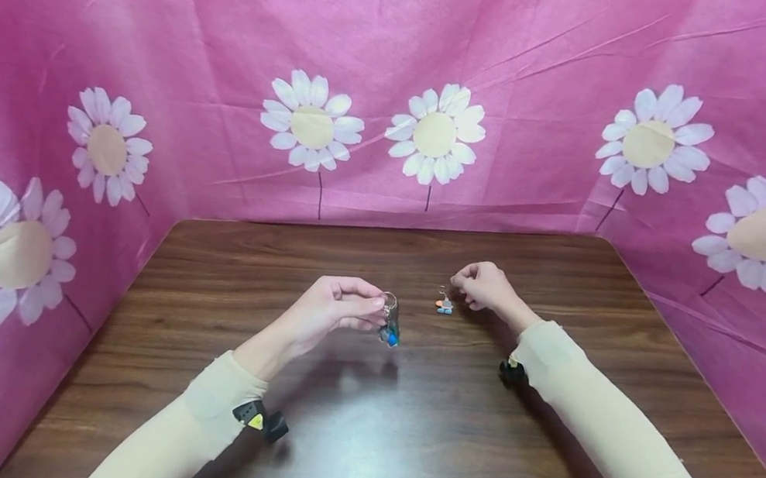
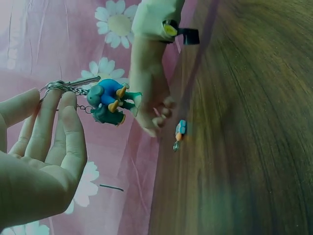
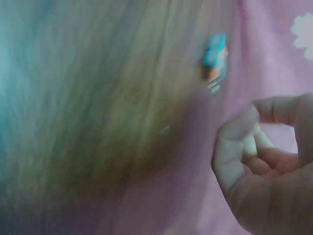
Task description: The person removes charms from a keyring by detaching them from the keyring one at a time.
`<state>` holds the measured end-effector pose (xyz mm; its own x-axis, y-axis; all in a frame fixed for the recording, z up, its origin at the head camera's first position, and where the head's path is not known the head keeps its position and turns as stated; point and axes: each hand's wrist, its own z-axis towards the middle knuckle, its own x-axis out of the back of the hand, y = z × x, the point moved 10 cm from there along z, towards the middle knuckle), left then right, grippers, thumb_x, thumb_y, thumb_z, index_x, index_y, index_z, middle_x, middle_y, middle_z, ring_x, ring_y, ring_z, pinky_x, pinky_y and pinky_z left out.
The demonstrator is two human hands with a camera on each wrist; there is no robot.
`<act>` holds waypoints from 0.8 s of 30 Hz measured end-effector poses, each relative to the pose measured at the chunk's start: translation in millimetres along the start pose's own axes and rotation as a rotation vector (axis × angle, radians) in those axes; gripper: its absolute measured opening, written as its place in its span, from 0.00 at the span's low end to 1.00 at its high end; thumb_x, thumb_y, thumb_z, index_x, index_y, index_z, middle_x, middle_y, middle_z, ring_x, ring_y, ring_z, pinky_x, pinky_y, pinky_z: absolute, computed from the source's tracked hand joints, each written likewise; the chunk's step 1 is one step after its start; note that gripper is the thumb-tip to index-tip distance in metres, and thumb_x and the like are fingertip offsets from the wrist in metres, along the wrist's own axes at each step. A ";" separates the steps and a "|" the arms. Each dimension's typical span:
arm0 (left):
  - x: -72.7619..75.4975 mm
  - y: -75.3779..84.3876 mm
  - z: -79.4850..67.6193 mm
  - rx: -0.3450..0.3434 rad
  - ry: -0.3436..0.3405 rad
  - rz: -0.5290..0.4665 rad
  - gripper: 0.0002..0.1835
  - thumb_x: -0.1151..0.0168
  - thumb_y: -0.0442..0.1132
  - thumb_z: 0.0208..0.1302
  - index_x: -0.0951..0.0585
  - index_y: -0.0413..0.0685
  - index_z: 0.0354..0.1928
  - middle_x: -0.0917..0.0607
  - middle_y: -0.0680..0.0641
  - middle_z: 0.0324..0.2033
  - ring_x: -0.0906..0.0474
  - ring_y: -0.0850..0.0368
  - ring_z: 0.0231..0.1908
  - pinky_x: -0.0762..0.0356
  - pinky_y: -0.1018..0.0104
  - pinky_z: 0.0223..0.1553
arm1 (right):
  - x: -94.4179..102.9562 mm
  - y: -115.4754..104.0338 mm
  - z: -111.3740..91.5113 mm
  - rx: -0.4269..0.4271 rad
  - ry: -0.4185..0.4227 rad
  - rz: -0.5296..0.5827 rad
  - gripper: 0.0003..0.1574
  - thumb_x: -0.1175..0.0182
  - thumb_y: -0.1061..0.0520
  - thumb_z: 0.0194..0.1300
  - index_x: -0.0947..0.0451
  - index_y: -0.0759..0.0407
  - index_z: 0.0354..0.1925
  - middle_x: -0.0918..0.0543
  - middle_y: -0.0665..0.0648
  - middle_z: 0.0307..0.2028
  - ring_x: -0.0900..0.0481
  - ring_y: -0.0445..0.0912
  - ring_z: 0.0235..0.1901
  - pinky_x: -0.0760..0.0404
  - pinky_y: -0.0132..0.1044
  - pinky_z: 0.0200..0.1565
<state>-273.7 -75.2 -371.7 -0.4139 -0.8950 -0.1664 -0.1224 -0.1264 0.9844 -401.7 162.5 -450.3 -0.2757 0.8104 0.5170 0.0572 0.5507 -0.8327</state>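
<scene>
Up in the head view, the left hand (image 1: 337, 306) pinches a metal key ring (image 1: 389, 299) between thumb and fingers, holding it above the brown wooden table (image 1: 350, 422). From that ring hang figure charms (image 1: 391, 338), one with bright blue on it, just below the fingertips. The right hand (image 1: 486, 287) is beside a small charm (image 1: 444, 305), orange, grey and blue, which lies on the table with its thin wire-like loop toward the fingertips. Both forearms wear pale sleeves (image 1: 615, 427), with a dark device strapped at each wrist. Pink cloth (image 1: 378, 20) printed with white daisies (image 1: 312, 127) surrounds the far edge and the sides.

Over in the left wrist view, the key ring sits at the tips of the left thumb and fingers, the grip closed on it. A metal key (image 2: 85, 80) points away from it, and short chains carry two figure charms, one blue and green, the other darker green. Beyond them the right hand has its fingers curled, and the small charm lies on the table near it, apart from the fingers.

Finally, in the right wrist view, much is blurred. The right thumb and forefinger meet at their tips, the other fingers bent behind; nothing shows between them. The small charm is clear of the fingertips.
</scene>
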 end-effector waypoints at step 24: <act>-1.0 13.1 -7.9 -0.031 0.020 0.038 0.11 0.34 0.32 0.67 0.17 0.33 0.49 0.10 0.42 0.37 0.12 0.54 0.38 0.14 0.50 0.48 | -63.6 -149.9 -134.0 0.713 -0.102 -0.057 0.13 0.30 0.60 0.66 0.16 0.55 0.48 0.12 0.43 0.34 0.15 0.39 0.35 0.15 0.35 0.36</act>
<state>-267.8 -79.3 -358.2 -0.3992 -0.9080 -0.1274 -0.0783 -0.1047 0.9914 -264.2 55.2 -331.8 -0.3494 0.7423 0.5718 -0.5905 0.2993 -0.7495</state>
